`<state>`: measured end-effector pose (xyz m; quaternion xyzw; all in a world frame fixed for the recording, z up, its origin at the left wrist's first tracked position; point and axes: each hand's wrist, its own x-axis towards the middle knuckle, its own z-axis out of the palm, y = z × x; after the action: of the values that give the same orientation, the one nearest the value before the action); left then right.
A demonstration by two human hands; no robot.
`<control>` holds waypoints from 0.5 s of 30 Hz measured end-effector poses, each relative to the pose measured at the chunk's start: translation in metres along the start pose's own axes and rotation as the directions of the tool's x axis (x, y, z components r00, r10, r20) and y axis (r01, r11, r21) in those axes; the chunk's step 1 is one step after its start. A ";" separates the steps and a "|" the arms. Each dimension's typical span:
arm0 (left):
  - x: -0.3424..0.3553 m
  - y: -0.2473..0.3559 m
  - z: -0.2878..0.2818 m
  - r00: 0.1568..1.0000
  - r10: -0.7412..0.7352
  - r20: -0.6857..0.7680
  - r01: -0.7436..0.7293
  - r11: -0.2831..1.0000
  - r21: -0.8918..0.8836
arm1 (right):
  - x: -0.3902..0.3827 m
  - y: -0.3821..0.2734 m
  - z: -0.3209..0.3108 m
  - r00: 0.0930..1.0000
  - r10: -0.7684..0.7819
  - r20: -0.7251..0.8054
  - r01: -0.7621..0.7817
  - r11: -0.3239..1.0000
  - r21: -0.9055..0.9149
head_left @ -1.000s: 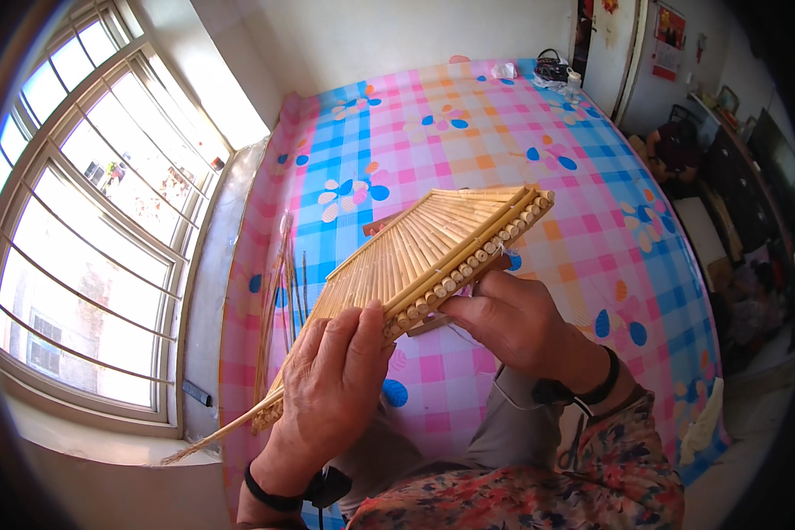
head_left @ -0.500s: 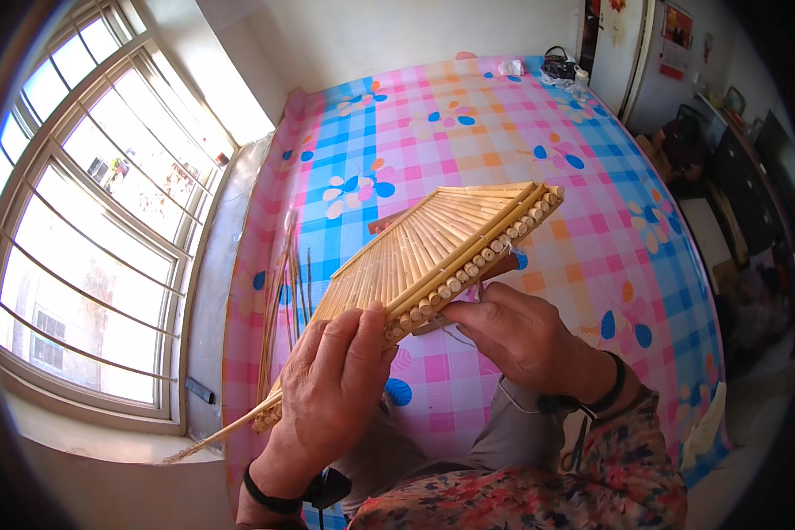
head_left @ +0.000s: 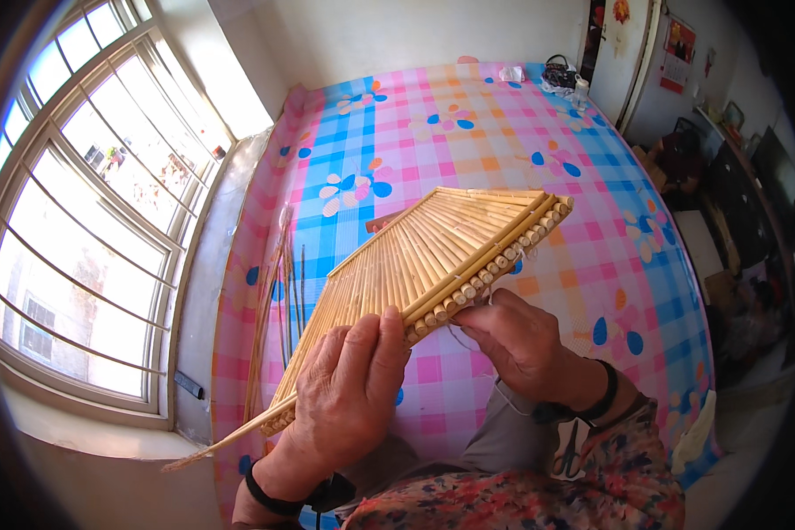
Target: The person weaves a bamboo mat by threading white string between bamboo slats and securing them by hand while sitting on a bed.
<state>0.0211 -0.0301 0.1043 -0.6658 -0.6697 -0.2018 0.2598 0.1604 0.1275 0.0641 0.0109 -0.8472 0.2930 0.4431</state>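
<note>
A panel of yellow plant stalks (head_left: 415, 261), laid side by side and bound together, is tilted above my lap. Its cut round ends line the edge on the right. My left hand (head_left: 349, 389) grips the near edge, with fingers over the top and its underside grip hidden. One longer stalk (head_left: 230, 436) sticks out past the left wrist toward the window. Just under the row of cut ends, my right hand (head_left: 523, 346) is closed in a pinch. A thin thread (head_left: 458, 336) loops at its fingertips, close against the panel; the fingertips are partly hidden.
Several loose thin stalks (head_left: 274, 300) lie on the checked, flowered sheet (head_left: 468, 159) to the left. Scissors (head_left: 570, 452) hang by my right forearm. A barred window (head_left: 88, 265) and sill run along the left. A bag (head_left: 558, 72) and bottle (head_left: 581, 90) stand far right; another person (head_left: 680, 155) sits beyond.
The panel and both hands have shifted slightly right and down in view. My right hand remains pinched under the edge. More of the scissors shows beside my right forearm.
</note>
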 end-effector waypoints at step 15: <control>-0.022 0.020 0.007 1.000 -0.005 -0.002 0.004 1.000 -0.016 | -0.025 -0.019 -0.031 0.958 0.101 0.268 -0.035 0.970 -0.239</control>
<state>0.0401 -0.0425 0.0834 -0.6662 -0.6693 -0.2086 0.2545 0.2042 0.1212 0.0680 -0.0289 -0.9292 0.2030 0.3074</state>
